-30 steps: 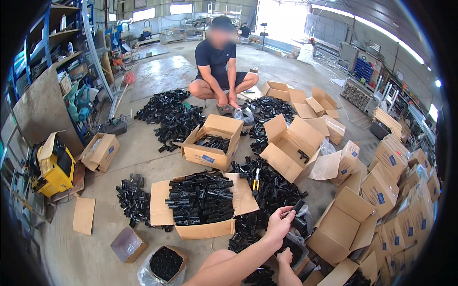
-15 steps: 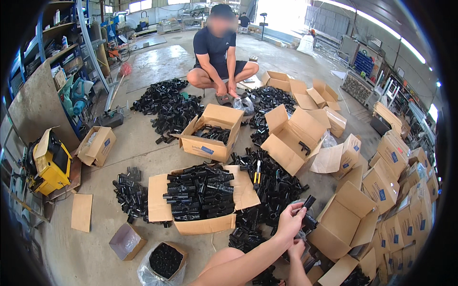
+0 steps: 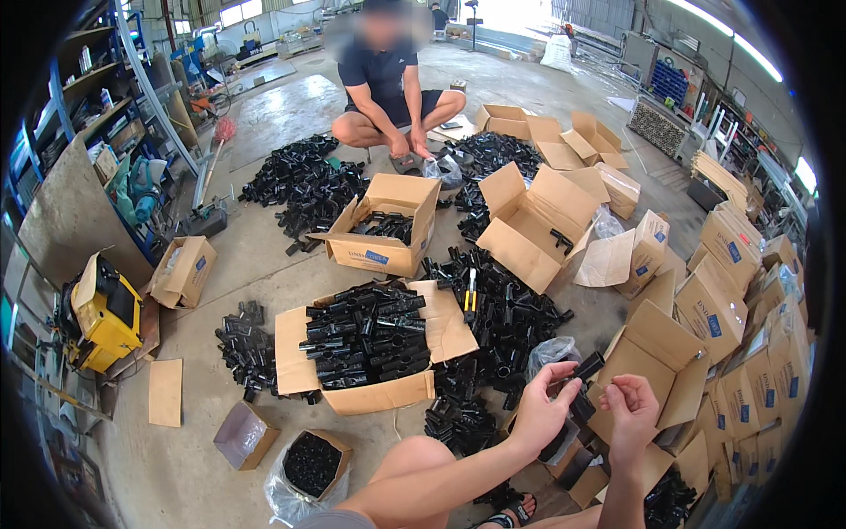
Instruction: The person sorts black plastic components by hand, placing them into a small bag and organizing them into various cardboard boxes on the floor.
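My left hand (image 3: pixel 545 413) is closed around a black tubular pipe fitting (image 3: pixel 589 366) at the right of the view, its open end pointing up and right. Just right of it my right hand (image 3: pixel 629 407) is raised with thumb and fingers pinched together; what they hold, if anything, is too small to make out. Beneath the hands lie a clear plastic bag (image 3: pixel 552 351) and small boxes, partly hidden by my hands. An open, bare-bottomed cardboard box (image 3: pixel 656 357) stands right behind the fitting. Left of my hands spreads a pile of black fittings (image 3: pixel 520 331).
Before me an open carton (image 3: pixel 295 353) is heaped with black fittings. A yellow-and-black marker-like tool (image 3: pixel 471 295) lies on the pile. Across from me a person (image 3: pixel 388 97) squats, handling a plastic bag. Stacked cartons (image 3: pixel 709 317) line the right; a yellow machine (image 3: pixel 106 322) stands left.
My right hand has risen from low beside my left wrist to the right of the fitting. My left hand still holds the fitting. The view has shifted slightly.
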Available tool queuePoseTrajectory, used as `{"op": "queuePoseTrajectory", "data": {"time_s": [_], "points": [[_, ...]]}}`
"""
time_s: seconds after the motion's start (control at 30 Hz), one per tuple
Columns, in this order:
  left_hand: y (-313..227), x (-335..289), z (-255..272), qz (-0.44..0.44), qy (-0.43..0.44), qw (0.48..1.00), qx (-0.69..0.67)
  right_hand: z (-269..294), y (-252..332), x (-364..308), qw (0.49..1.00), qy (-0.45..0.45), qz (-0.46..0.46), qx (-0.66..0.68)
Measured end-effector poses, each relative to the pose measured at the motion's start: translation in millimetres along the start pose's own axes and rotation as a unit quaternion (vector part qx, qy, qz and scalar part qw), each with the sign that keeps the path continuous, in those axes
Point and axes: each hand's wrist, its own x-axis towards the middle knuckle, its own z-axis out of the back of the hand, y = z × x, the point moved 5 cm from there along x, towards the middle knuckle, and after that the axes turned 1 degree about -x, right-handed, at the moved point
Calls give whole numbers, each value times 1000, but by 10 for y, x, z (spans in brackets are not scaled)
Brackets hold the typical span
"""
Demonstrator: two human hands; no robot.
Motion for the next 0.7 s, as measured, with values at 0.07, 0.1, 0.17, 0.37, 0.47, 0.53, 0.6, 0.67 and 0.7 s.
{"op": "queuePoseTrajectory", "data": {"time_s": [0.07,0.1,0.17,0.37,0.47,0.53,0.6,0.67,0.7], "points": [[-4,-51,-91,-22,12,1000,0,0,-71,-39,1000,-25,5,3],[-22,-81,-122,-57,24,998,24,6,-117,-61,998,-58,5,24],[-63,-119,-187,-90,38,994,52,-17,-94,-87,995,-94,2,44],[104,-139,-266,-80,17,997,16,10,-258,-106,993,-88,-25,76],[164,-140,-329,-110,15,994,16,47,-287,-125,992,-97,-19,80],[228,-135,-374,-112,16,993,23,89,-298,-138,990,-107,-17,86],[236,-142,-420,-112,3,994,3,164,-326,-141,990,-102,-5,98],[261,-129,-422,-98,6,995,15,175,-298,-156,991,-101,-10,90],[259,-122,-435,-105,7,994,11,180,-278,-156,992,-102,-6,80]]}}
